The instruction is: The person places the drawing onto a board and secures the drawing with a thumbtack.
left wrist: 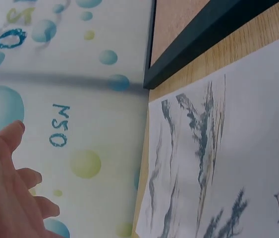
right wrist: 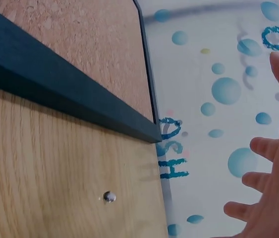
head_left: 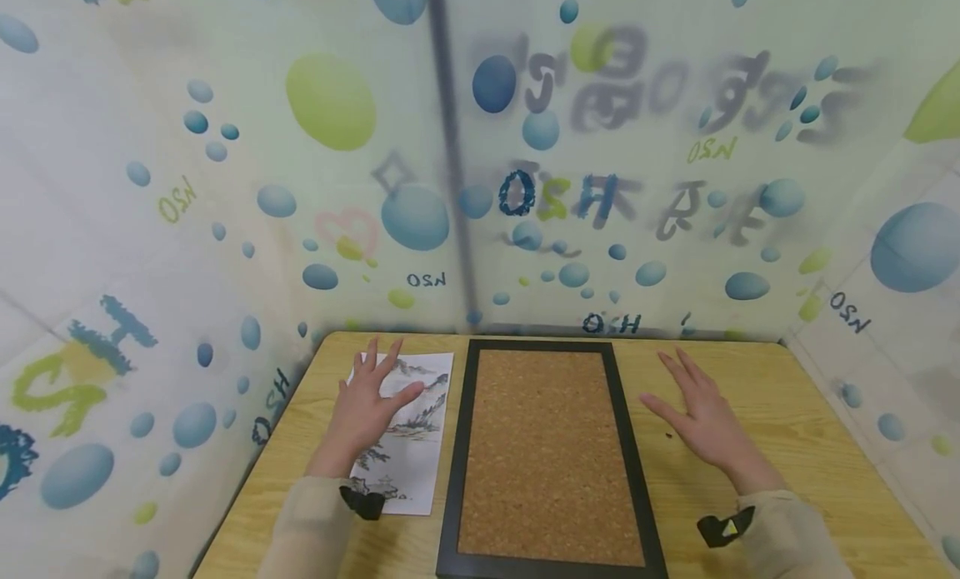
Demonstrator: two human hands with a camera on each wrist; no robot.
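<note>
**Both hands flat and open, nothing gripped**

Left hand [head_left: 367, 400], lower left of centre in the head view: fingers spread and straight, lying over the upper part of the landscape print [head_left: 408, 446]. Nothing pinched or curled around. Contact with the paper can't be confirmed; in the left wrist view the fingers [left wrist: 10, 198] sit at the left edge, clear of the print [left wrist: 228, 163], which fills the right half.

Right hand [head_left: 701, 416], lower right of centre: fingers spread and relaxed, over bare table [head_left: 810, 412], holding nothing. It's just right of the cork board [head_left: 547, 446], not touching the black frame. Right wrist view shows the fingers [right wrist: 273, 183] at the right edge, and the frame edge [right wrist: 70, 99] running diagonally across the upper left.

Print lies just left of the cork board, long sides parallel, with a narrow gap of wood between them. Cork board sits at bottom centre, its far end near the bubble-pattern wall [head_left: 300, 187].

Small dark speck on the table [right wrist: 109, 197] near the frame corner.
</note>
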